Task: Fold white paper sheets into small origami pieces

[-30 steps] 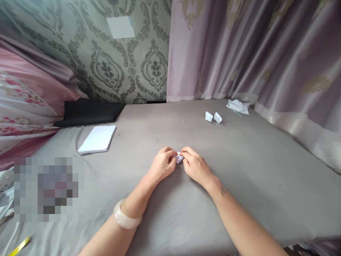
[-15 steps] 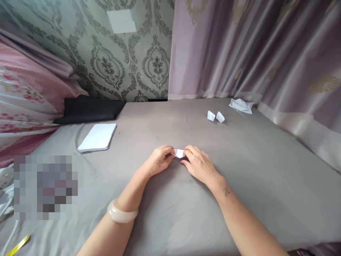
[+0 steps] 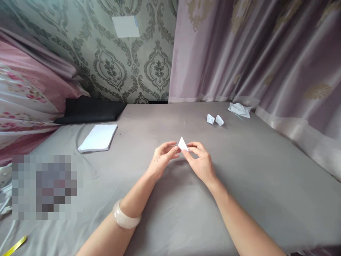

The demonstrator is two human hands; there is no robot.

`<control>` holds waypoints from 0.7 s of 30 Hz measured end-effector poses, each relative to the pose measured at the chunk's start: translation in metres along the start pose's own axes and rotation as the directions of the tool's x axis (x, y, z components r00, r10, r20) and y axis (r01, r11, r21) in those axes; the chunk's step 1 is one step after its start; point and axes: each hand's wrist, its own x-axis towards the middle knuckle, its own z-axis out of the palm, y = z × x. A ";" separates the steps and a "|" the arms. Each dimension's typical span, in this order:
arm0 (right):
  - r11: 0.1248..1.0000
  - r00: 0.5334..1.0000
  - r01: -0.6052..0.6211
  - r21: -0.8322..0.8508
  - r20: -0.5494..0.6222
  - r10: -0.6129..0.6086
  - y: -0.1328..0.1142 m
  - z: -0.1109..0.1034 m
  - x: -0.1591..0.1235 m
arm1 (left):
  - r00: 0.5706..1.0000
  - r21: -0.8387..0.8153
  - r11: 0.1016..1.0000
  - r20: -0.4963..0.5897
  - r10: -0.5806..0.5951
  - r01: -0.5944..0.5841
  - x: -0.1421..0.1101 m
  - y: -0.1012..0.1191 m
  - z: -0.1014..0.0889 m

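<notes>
A small folded white paper piece (image 3: 182, 144), triangular with its point up, is pinched between both my hands just above the grey sheet (image 3: 239, 170). My left hand (image 3: 163, 160) grips its left lower edge with thumb and fingertips; a pale bangle (image 3: 124, 217) sits on that wrist. My right hand (image 3: 199, 160) pinches the right lower edge. Two finished folded paper pieces (image 3: 215, 120) lie side by side farther back on the right.
A stack of white paper sheets (image 3: 98, 138) lies at the left, with a black cloth (image 3: 90, 111) behind it. Crumpled white paper scraps (image 3: 239, 109) sit by the curtain (image 3: 253, 53). A yellow strip (image 3: 14, 246) lies at the bottom left. Floral bedding (image 3: 23, 99) is at the left.
Both hands have lifted the paper piece off the sheet and turned it, so it now stands as an upright triangle instead of lying flat between the fingers.
</notes>
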 end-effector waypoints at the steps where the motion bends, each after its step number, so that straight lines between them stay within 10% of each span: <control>1: 0.999 0.999 -0.040 0.032 -0.002 0.040 -0.001 0.000 0.000 | 1.000 -0.011 1.000 0.005 -0.020 0.020 -0.001 0.000 0.002; 21: 0.779 0.899 -0.434 0.452 0.272 0.343 -0.005 -0.003 0.002 | 0.991 0.043 0.990 0.035 0.132 -0.134 -0.003 -0.012 0.013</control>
